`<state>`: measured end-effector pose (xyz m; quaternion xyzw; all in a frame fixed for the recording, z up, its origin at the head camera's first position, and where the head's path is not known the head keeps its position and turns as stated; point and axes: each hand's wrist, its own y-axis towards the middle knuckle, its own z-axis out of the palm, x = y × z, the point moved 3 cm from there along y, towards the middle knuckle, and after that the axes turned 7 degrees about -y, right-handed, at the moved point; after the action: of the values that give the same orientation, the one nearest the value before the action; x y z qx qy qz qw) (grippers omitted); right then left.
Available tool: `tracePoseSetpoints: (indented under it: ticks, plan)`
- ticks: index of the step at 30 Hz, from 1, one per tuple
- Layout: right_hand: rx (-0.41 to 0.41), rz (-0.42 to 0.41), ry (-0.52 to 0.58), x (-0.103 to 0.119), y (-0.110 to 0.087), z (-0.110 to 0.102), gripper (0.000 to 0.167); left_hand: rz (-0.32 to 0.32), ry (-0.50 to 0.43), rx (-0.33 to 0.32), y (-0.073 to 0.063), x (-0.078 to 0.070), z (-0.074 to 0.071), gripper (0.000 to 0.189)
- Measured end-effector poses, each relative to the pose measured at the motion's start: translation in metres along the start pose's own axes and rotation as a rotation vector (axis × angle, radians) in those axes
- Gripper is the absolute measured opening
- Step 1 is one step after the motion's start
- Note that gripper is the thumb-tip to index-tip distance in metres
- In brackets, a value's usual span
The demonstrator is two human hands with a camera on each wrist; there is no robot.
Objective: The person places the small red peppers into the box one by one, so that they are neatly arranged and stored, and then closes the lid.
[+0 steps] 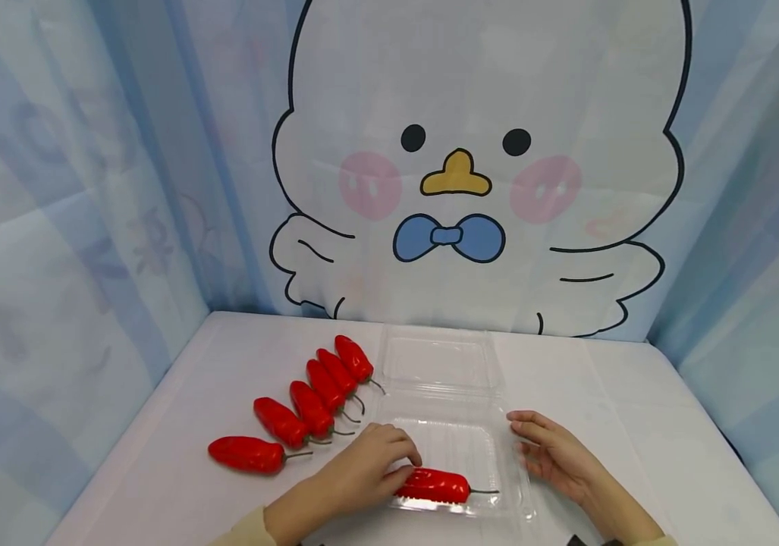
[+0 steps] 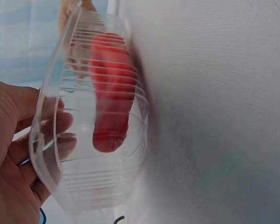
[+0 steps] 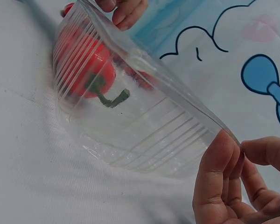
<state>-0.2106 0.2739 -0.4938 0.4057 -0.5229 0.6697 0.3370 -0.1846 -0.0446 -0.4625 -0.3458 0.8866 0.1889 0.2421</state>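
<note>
Seven red chili peppers total: one inside the clear plastic clamshell (image 1: 453, 440), six loose chili peppers (image 1: 311, 408) in a slanting row left of it. One clamshell, lid (image 1: 440, 361) laid back on its far side. Two hands. Your left hand (image 1: 370, 464) is at the clamshell's left side, fingers loosely bent over the near-left part, grip released. The boxed chili pepper (image 1: 438, 485) lies along the clamshell's near side, just below and right of your left fingertips, stem pointing right. Your right hand (image 1: 562, 461) pinches the clamshell's right rim between thumb and finger, apart from that pepper. White table (image 1: 642, 440) under the clamshell.
</note>
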Motion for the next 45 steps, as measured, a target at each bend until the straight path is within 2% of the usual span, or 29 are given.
tracePoseSetpoints:
  ticks: [5,9,17,20,30,34,41,45]
  plan:
    - [-0.003,0.007,-0.003,0.001,0.0,0.0,0.009,-0.079,-0.037,0.001,-0.007,0.001,-0.009,0.017]
    - [-0.001,0.01,-0.002,0.001,0.001,0.001,0.009,-0.128,-0.064,-0.024,-0.017,0.001,-0.019,0.02]
    - [-0.002,0.013,0.002,0.002,0.001,-0.001,0.008,-0.107,-0.06,-0.118,-0.036,0.002,-0.034,0.019]
    - [0.003,0.007,0.0,0.002,0.0,-0.001,0.008,-0.128,-0.042,-0.142,-0.042,0.005,-0.038,0.019]
    - [0.019,-0.009,0.008,-0.001,0.001,0.001,0.008,-0.308,-0.054,-0.214,-0.074,0.023,-0.052,0.023]
    - [0.016,0.0,0.013,-0.001,0.002,0.001,0.008,-0.386,-0.036,-0.218,-0.082,0.032,-0.061,0.021]
    - [0.013,0.005,0.011,0.001,0.001,0.0,0.009,-0.56,0.012,-0.211,-0.096,0.048,-0.082,0.019]
    - [0.024,0.0,0.015,0.001,0.002,0.0,0.008,-0.617,0.03,-0.206,-0.105,0.058,-0.094,0.02]
